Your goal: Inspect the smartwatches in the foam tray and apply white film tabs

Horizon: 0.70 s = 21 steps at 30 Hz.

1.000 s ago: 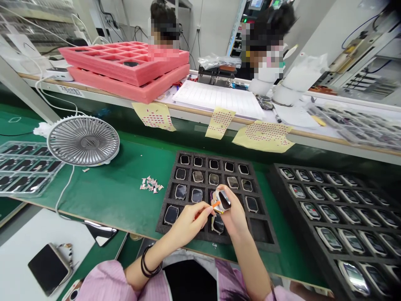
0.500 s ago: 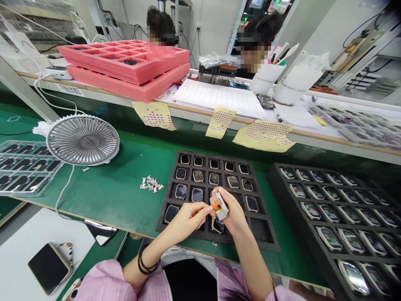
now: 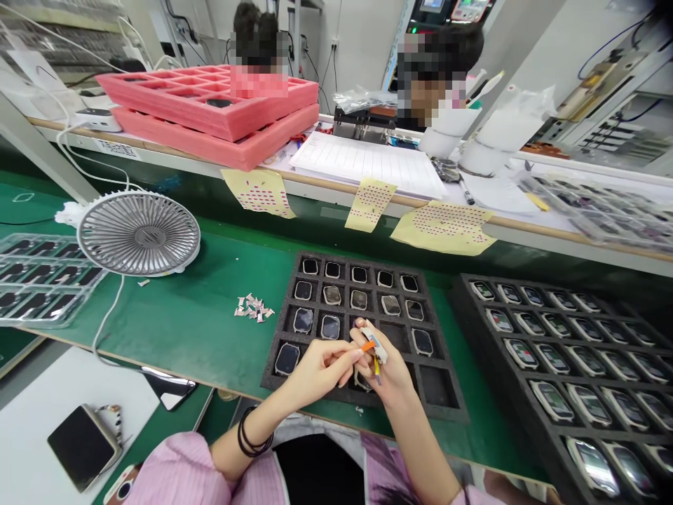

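Observation:
My right hand is wrapped round a small pale watch case, tilted on edge, with a yellow strip hanging below it. My left hand pinches an orange strip against the case. Both hands are over the front part of a dark foam tray that holds square watch pieces in rows. One watch piece lies partly hidden beneath my hands. Left of the tray is a pile of small pale pieces on the green table.
A round fan stands at the left beside a clear tray. Another dark tray of watches fills the right. Pink foam trays and papers lie on the raised shelf. Two people sit behind it.
The case in my right hand has turned from its broad side to a narrower, tilted view. My left hand has shifted slightly right with the orange strip.

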{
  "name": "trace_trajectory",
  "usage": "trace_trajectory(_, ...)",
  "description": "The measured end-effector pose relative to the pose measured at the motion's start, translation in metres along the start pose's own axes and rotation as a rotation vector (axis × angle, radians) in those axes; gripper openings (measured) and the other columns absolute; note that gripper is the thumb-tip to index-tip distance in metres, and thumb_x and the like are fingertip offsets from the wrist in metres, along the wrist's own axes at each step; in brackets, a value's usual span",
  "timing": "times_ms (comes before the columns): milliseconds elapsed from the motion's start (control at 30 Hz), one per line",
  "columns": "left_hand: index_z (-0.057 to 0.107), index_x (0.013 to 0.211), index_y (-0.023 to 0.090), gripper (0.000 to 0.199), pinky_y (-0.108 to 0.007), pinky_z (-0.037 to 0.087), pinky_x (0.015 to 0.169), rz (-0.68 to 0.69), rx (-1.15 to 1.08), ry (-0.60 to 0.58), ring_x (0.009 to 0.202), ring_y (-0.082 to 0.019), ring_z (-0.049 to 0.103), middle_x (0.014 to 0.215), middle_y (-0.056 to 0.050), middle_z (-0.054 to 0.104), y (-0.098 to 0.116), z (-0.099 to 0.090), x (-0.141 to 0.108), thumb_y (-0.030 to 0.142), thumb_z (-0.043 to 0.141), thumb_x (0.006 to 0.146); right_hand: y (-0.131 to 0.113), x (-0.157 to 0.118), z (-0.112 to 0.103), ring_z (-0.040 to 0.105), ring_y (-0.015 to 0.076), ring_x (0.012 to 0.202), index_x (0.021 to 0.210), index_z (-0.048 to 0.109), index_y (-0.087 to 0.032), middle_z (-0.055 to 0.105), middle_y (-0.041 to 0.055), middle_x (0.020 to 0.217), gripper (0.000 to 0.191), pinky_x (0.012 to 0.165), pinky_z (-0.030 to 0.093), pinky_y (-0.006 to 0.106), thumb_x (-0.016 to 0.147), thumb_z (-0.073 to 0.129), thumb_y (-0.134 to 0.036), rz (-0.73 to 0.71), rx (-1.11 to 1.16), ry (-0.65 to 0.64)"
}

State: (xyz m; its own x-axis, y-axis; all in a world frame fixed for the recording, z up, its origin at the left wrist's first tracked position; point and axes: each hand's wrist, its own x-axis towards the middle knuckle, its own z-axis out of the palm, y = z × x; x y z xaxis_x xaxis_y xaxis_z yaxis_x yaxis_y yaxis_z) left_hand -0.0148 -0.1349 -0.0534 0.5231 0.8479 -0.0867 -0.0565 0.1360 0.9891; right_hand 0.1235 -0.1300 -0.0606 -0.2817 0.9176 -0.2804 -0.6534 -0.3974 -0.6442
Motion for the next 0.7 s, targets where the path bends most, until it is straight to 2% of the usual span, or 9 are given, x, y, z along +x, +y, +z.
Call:
trace_trajectory(100, 0.062, 0.076, 0.013, 0.046, -0.02, 0.03, 0.045, -0.026, 0.044, 0.048, 0.045, -0.007, 0.036, 0.051, 0.004, 0.045, 0.004, -0.003, 0.002, 0.057, 0.052, 0.086, -0.001, -0.001, 0.001, 0.035, 0.0053, 0.041, 0.081, 0.063, -0.02, 0.042, -0.0083, 0.052, 0.026, 0.035, 0.032, 0.015, 0.071, 0.076, -0.041, -0.08, -0.044, 0.156)
trace_trajectory(167, 0.059, 0.076, 0.014, 0.041, -0.02, 0.031, 0.046, 0.003, 0.112, 0.104, 0.048, -0.007, 0.037, 0.057, 0.003, 0.049, 0.005, -0.003, 0.003, 0.053, 0.053, 0.086, 0.002, -0.002, 0.002, 0.042, 0.0068, 0.045, 0.085, 0.066, -0.02, 0.049, -0.0058, 0.057, 0.028, 0.039, 0.038, 0.017, 0.072, 0.076, -0.042, -0.148, -0.135, 0.222)
trace_trajectory(267, 0.055, 0.073, 0.015, 0.035, -0.02, 0.031, 0.048, 0.07, 0.195, 0.146, 0.054, -0.008, 0.04, 0.064, 0.001, 0.051, 0.004, 0.001, 0.005, 0.045, 0.052, 0.088, 0.008, -0.003, 0.003, 0.045, 0.0082, 0.048, 0.088, 0.067, -0.02, 0.051, -0.0045, 0.061, 0.03, 0.043, 0.041, 0.02, 0.073, 0.074, -0.045, -0.224, -0.261, 0.246)
trace_trajectory(400, 0.047, 0.067, 0.016, 0.037, -0.019, 0.027, 0.047, 0.072, 0.164, 0.154, 0.053, -0.007, 0.035, 0.06, 0.004, 0.042, -0.002, -0.003, 0.005, 0.046, 0.051, 0.088, 0.01, -0.003, -0.006, 0.044, 0.0088, 0.045, 0.084, 0.063, -0.021, 0.05, -0.0048, 0.06, 0.029, 0.041, 0.036, 0.021, 0.078, 0.069, -0.048, -0.295, -0.365, 0.26)
trace_trajectory(500, 0.041, 0.065, 0.018, 0.039, -0.019, 0.023, 0.046, 0.048, 0.145, 0.268, 0.049, -0.007, 0.028, 0.056, 0.007, 0.033, -0.005, -0.024, 0.0, 0.049, 0.055, 0.084, -0.004, -0.002, -0.025, 0.044, 0.0099, 0.045, 0.087, 0.06, -0.021, 0.048, -0.0049, 0.06, 0.033, 0.042, 0.032, 0.022, 0.082, 0.062, -0.053, -0.408, -0.503, 0.402)
trace_trajectory(600, 0.044, 0.067, 0.018, 0.038, -0.02, 0.023, 0.046, 0.036, 0.225, 0.464, 0.048, -0.007, 0.028, 0.055, 0.006, 0.035, -0.006, -0.058, -0.01, 0.051, 0.054, 0.083, -0.021, -0.001, -0.05, 0.051, 0.0137, 0.058, 0.092, 0.06, -0.021, 0.058, 0.0002, 0.073, 0.036, 0.053, 0.039, 0.026, 0.087, 0.052, -0.055, -0.582, -0.884, 0.629)
trace_trajectory(700, 0.046, 0.064, 0.019, 0.037, -0.021, 0.026, 0.049, 0.021, 0.42, 0.64, 0.051, -0.009, 0.033, 0.055, 0.005, 0.038, -0.008, -0.09, -0.021, 0.051, 0.054, 0.08, -0.026, 0.004, -0.069, 0.052, 0.0168, 0.059, 0.097, 0.054, -0.021, 0.06, 0.001, 0.073, 0.033, 0.06, 0.04, 0.03, 0.091, 0.044, -0.052, -0.534, -1.199, 0.657)
